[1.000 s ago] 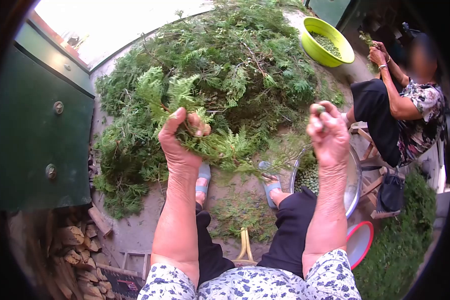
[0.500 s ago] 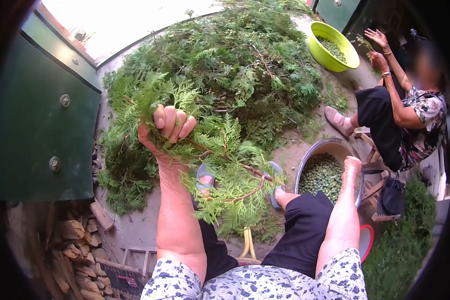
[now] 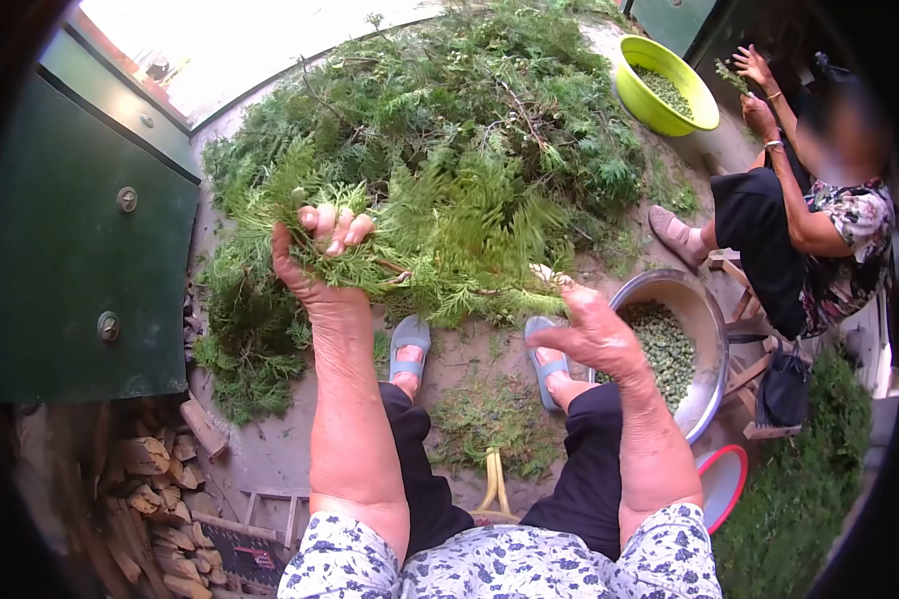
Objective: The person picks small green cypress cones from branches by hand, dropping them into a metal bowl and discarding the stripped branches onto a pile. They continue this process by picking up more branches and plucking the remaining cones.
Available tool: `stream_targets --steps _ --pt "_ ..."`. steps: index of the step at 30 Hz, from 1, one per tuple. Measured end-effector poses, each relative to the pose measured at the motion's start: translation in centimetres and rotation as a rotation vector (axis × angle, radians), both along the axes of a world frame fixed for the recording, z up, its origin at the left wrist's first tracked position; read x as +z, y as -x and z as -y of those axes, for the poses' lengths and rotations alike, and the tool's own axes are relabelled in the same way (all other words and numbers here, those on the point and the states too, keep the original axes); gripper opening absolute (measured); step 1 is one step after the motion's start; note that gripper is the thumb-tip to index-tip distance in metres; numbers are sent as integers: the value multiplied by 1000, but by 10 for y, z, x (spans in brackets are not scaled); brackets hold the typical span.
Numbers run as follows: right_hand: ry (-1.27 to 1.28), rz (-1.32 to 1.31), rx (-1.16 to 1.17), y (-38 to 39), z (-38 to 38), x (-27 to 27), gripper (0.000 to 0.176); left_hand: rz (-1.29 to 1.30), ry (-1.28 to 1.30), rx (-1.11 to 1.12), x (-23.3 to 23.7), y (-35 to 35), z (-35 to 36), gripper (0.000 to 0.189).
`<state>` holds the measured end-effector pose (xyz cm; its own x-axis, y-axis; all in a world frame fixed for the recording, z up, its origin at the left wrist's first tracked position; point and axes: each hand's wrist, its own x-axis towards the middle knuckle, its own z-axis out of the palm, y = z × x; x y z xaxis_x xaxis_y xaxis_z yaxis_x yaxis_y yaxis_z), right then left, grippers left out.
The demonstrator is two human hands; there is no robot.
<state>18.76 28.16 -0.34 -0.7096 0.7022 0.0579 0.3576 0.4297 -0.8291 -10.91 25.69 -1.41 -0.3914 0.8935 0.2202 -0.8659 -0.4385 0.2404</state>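
My left hand (image 3: 322, 245) is closed around the base of a leafy evergreen branch (image 3: 449, 255), holding it up above my feet. The branch has flat, scale-like green sprays and reaches across to the right, partly blurred. At its right end is my right hand (image 3: 601, 329), thumb spread away from the fingers. Its fingertips are beside or touching the foliage, partly hidden. Just right of that hand stands a metal basin (image 3: 707, 399) holding many small green cones (image 3: 661, 349).
A large heap of cut evergreen branches (image 3: 440, 110) lies ahead. A co-worker (image 3: 819, 220) sits at right, holding a sprig near a lime-green basin (image 3: 697, 122). Firewood (image 3: 160, 499) is stacked at lower left, beside green doors (image 3: 80, 250). A red-rimmed container (image 3: 726, 489) stands at lower right.
My right hand has moved from over the metal basin leftward to the branch's right end. The branch's sprays have swung upward, while my left hand keeps its grip.
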Motion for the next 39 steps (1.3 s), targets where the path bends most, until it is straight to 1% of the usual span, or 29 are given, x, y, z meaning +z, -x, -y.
stream_targets --steps 1,2,3,4,5,6,7,8,9,10,11,12,13,14,15,17,18,19,21,22,23,26,29,31,33,34,36,37,39 --pt "59 -2 -47 5 -1 -9 49 -1 -5 2 -1 2 -1 32" --pt "118 -3 -91 8 -3 -12 42 -43 220 54 -3 4 -2 32" --pt "113 -5 -84 9 -6 -9 42 -83 443 109 -3 7 -3 32" --pt "359 -87 -211 7 -9 -3 32 -1 633 175 12 -5 -7 31" --pt "606 -168 -337 6 -12 2 23 64 659 55 24 -13 -6 37" --pt "650 -273 -372 4 -13 7 13 -76 673 32 21 -11 -7 46" --pt "680 -300 -357 -1 -17 8 13 -214 685 9 20 -10 -9 56" --pt "687 -362 -320 -8 -22 0 13 -209 680 14 18 -11 -9 56" --pt "694 -424 -283 -11 -26 -4 15 -319 703 -8 22 -17 -8 70" --pt "690 -419 -277 -14 -28 -5 15 -431 726 -29 24 -20 -7 84" --pt "759 -475 -366 -17 -29 -5 16 -426 724 -23 24 -20 -7 84" --pt "827 -531 -456 -18 -30 -3 19 -520 765 -70 23 -19 -6 92" --pt "824 -526 -452 -24 -32 -6 19 -613 804 -119 22 -18 -7 100" --pt "851 -581 -429 -30 -35 -13 20 -670 924 -41 18 -20 -9 98" --pt "877 -638 -406 -34 -37 -14 21 -664 919 -38 22 -19 -7 98" --pt "876 -603 -424 -40 -39 -11 22 -973 969 -68 32 -16 0 84" --pt "911 -637 -435 -45 -42 -14 22 -1000 982 18 31 -16 2 67" --pt "944 -673 -446 -50 -44 -16 22 -998 979 22 30 -14 3 67" --pt "918 -668 -464 -56 -47 -19 22 -1169 950 -84 26 -9 5 58" --pt "942 -707 -514 -60 -50 -23 23 -1145 937 -58 25 -12 5 43" --pt "963 -748 -564 -62 -52 -25 23 -1145 928 -54 23 -13 4 43" --pt "950 -769 -587 -65 -56 -28 25 -1042 868 -72 21 -16 3 37" --pt "962 -753 -608 -65 -55 -26 27 -944 832 -38 19 -26 0 41" --pt "962 -746 -569 -63 -54 -26 28 -856 805 -100 18 -30 -2 51" --pt "955 -735 -555 -63 -52 -28 30 -642 737 -126 22 -38 -4 53" --pt "958 -723 -514 -62 -52 -28 32 -643 734 -121 21 -40 -6 53" --pt "967 -715 -431 -60 -51 -29 35 -512 678 -60 16 -42 -9 55" --pt "966 -715 -425 -58 -51 -27 35 -513 675 -53 17 -40 -10 55" --pt "935 -648 -319 -53 -49 -24 34 -360 494 -113 20 -37 -9 54"
